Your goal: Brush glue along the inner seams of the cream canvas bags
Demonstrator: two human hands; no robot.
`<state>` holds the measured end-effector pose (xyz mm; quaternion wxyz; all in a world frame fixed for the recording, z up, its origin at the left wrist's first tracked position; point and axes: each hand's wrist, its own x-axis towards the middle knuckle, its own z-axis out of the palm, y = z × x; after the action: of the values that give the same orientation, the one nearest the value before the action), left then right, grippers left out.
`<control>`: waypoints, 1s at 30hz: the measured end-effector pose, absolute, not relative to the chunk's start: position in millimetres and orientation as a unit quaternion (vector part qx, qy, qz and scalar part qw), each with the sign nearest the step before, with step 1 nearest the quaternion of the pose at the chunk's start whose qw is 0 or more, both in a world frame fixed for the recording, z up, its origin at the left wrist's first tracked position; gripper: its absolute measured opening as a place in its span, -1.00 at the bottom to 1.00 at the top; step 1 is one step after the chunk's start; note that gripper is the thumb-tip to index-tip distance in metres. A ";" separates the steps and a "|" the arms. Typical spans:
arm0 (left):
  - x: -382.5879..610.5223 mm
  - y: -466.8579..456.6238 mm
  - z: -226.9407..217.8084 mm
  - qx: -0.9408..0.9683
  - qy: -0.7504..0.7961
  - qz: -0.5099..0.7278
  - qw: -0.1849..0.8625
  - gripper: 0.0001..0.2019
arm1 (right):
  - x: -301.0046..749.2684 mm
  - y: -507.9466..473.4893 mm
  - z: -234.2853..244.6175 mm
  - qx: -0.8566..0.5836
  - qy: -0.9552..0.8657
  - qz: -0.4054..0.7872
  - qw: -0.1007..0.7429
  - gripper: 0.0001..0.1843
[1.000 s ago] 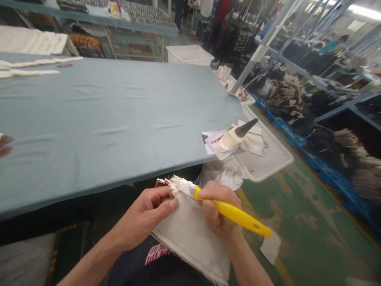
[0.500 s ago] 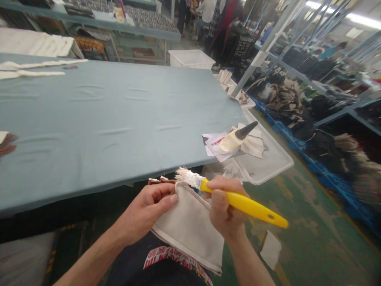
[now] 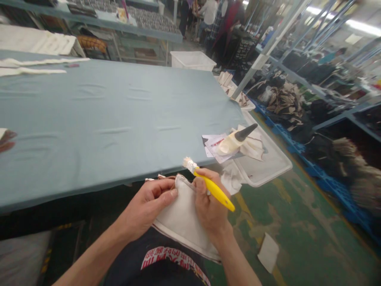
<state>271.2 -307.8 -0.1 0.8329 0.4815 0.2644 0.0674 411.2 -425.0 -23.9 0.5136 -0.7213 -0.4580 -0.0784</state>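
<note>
My left hand (image 3: pixel 156 200) is closed on the upper corner of an off-white sewn piece (image 3: pixel 184 220), thumb on its pale face. Brown edges show behind the fingers; I cannot tell whether it is fabric or leather. In my right hand (image 3: pixel 212 202) is a brush (image 3: pixel 218 193) with a yellow handle, its white-caked bristles tilted up and left, off the piece. The thumb and finger of that hand also touch the piece's right edge. The piece hangs over my dark apron (image 3: pixel 166 270) with red and white lettering, in front of the table.
A table with a blue-grey cover (image 3: pixel 119 111) spans ahead. At its right corner a pale bottle with a dark nozzle (image 3: pixel 235 141) lies on papers. A white tray (image 3: pixel 268 167) stands beyond it. One pale scrap (image 3: pixel 268 253) lies on the green floor. Metal posts and heaped material stand right.
My right hand has moved left onto the piece's edge. The brush has swung, its bristles now lifted clear of the corner. My left hand keeps its hold.
</note>
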 end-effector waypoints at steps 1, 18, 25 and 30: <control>273.0 -307.6 0.0 0.487 0.262 0.067 0.830 -0.53 | 410.6 -422.8 -26.6 -0.725 -0.458 -0.079 0.508 -0.83; 252.2 -306.5 -12.3 0.750 0.160 0.046 0.640 -0.73 | 459.5 -419.8 -28.2 -0.783 -0.360 -0.136 0.489 -0.62; 257.4 -314.1 -15.2 0.806 0.112 0.092 0.574 -0.73 | 450.6 -418.9 -29.8 -0.752 -0.345 -0.109 0.551 -0.67; 248.4 -316.5 -35.0 0.835 0.143 0.131 0.516 -0.75 | 428.1 -448.1 -4.8 -0.736 -0.317 -0.058 0.595 -0.63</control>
<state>248.4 -316.5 -35.0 0.5156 0.8346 0.1431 0.1307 428.1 -448.1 -4.8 0.5952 -0.7363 -0.3166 -0.0584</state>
